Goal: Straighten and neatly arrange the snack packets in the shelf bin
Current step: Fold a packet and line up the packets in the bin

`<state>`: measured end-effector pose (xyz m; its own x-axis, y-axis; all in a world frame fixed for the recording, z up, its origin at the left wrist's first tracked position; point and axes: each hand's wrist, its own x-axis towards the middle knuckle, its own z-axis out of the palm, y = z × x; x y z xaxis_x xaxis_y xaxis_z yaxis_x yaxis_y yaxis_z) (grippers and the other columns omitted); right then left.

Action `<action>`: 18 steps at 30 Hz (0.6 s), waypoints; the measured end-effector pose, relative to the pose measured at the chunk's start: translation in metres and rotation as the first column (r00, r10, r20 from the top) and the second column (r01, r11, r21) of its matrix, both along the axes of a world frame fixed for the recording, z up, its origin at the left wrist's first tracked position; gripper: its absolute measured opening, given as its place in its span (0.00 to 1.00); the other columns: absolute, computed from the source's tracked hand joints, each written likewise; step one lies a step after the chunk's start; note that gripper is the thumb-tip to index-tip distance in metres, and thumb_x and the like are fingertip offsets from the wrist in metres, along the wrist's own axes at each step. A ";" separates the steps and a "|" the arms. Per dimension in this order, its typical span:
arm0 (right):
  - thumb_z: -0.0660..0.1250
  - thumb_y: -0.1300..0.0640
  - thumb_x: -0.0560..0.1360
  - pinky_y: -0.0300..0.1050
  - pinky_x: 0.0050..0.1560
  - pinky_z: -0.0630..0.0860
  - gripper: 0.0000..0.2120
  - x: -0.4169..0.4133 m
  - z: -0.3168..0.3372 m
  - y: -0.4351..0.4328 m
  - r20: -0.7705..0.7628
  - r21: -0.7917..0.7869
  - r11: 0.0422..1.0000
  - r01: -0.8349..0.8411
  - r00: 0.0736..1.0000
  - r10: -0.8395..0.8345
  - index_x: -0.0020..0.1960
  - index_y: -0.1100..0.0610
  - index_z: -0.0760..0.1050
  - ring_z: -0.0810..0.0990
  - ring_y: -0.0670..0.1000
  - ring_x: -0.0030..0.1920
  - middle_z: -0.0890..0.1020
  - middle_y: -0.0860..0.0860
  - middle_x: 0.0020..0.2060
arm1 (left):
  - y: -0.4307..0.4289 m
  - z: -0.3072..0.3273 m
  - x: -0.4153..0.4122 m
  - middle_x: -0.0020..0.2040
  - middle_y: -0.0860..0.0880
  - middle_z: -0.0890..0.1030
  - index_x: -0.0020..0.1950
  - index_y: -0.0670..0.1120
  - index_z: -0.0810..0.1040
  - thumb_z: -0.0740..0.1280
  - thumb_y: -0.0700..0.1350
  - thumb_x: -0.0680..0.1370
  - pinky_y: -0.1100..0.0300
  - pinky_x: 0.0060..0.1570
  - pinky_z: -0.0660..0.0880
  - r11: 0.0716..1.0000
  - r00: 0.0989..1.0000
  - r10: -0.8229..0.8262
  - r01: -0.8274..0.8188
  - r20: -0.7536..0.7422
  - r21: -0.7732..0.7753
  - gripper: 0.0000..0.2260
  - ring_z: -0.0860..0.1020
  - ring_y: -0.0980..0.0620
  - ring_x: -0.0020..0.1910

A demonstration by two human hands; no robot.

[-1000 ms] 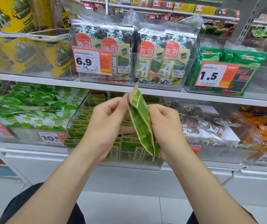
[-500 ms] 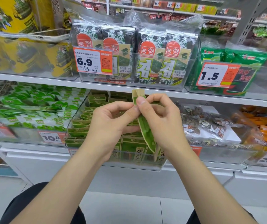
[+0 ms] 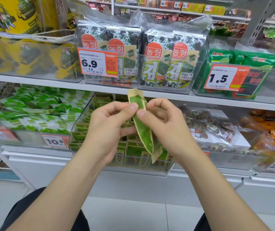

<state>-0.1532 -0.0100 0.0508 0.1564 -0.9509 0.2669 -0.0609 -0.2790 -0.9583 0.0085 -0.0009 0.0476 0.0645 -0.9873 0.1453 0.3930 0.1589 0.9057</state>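
Packet (image 3: 143, 130): green, tan-edged, upright in air just before bin. Left hand (image 3: 110, 130) and right hand (image 3: 168, 129) both pinch it near top, thumbs against fingers.
Bin (image 3: 125, 171): clear, on lower shelf, holds rows of like green packets (image 3: 134, 153) standing on end.
Left bin (image 3: 25, 139): green-white packs (image 3: 38, 104).
Versus a second ago: both pinches sit higher on packet, hands closer together.

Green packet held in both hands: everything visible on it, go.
The snack packet is slim, glossy green film with tan sealed edges, seen nearly edge-on. It stands near upright, top leaning left, in front of the clear bin. The left hand and right hand pinch its upper part between thumbs and fingers.
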 end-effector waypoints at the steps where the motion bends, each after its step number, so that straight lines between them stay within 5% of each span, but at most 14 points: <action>1: 0.80 0.53 0.74 0.51 0.50 0.84 0.15 -0.002 -0.001 -0.001 -0.078 -0.020 1.000 -0.014 0.997 0.012 0.56 0.52 0.78 0.87 0.51 0.49 0.87 0.52 0.52 | -0.001 0.001 0.001 0.47 0.43 0.87 0.43 0.42 0.82 0.73 0.39 0.78 0.51 0.40 0.84 0.999 0.999 0.046 -0.046 -0.010 0.001 0.04 0.86 0.48 0.45; 4: 0.81 0.50 0.71 0.52 0.47 0.85 0.17 -0.009 -0.001 -0.001 -0.213 -0.053 0.999 -0.005 0.977 -0.007 0.57 0.43 0.81 0.88 0.53 0.52 0.86 0.48 0.55 | -0.004 0.001 0.006 0.50 0.38 0.86 0.42 0.44 0.80 0.70 0.38 0.82 0.48 0.43 0.84 0.985 0.984 0.168 -0.169 -0.058 -0.019 0.09 0.87 0.45 0.48; 7: 0.81 0.56 0.74 0.43 0.37 0.81 0.12 -0.012 0.002 0.000 -0.101 -0.039 0.999 0.006 0.995 -0.010 0.54 0.52 0.82 0.89 0.53 0.48 0.88 0.51 0.51 | -0.006 -0.001 0.007 0.55 0.36 0.84 0.48 0.45 0.79 0.69 0.42 0.84 0.44 0.48 0.85 0.974 0.976 0.214 -0.215 -0.024 -0.077 0.05 0.85 0.45 0.53; 10: 0.77 0.59 0.77 0.40 0.35 0.79 0.11 -0.008 0.004 0.002 0.039 -0.058 0.998 0.009 0.999 -0.007 0.52 0.64 0.79 0.85 0.49 0.37 0.89 0.52 0.43 | 0.000 -0.002 0.003 0.61 0.41 0.84 0.60 0.46 0.77 0.71 0.49 0.81 0.42 0.53 0.85 0.993 0.990 0.080 -0.069 0.115 -0.095 0.11 0.85 0.46 0.59; 13: 0.73 0.56 0.81 0.43 0.32 0.71 0.08 -0.010 0.004 -0.001 0.076 -0.063 0.998 0.011 0.997 -0.006 0.50 0.61 0.77 0.73 0.51 0.31 0.84 0.53 0.34 | 0.005 -0.001 0.003 0.64 0.47 0.85 0.68 0.49 0.74 0.75 0.47 0.76 0.38 0.59 0.83 0.993 0.976 -0.096 0.107 0.197 -0.048 0.22 0.84 0.47 0.63; 16: 0.71 0.55 0.82 0.51 0.36 0.74 0.10 -0.012 0.005 -0.002 0.075 -0.064 0.998 -0.011 0.997 0.016 0.50 0.62 0.77 0.78 0.56 0.34 0.86 0.61 0.37 | 0.006 -0.002 0.006 0.64 0.47 0.85 0.70 0.49 0.73 0.78 0.38 0.73 0.38 0.59 0.83 0.989 0.969 -0.133 0.144 0.208 -0.037 0.27 0.85 0.44 0.61; 18: 0.70 0.57 0.82 0.41 0.34 0.74 0.10 -0.013 0.004 -0.002 0.066 -0.076 0.997 -0.020 0.998 0.025 0.49 0.65 0.77 0.79 0.48 0.31 0.85 0.56 0.34 | 0.005 -0.003 0.008 0.64 0.45 0.84 0.70 0.48 0.73 0.79 0.38 0.72 0.36 0.59 0.82 0.988 0.971 -0.141 0.151 0.192 -0.039 0.29 0.85 0.42 0.61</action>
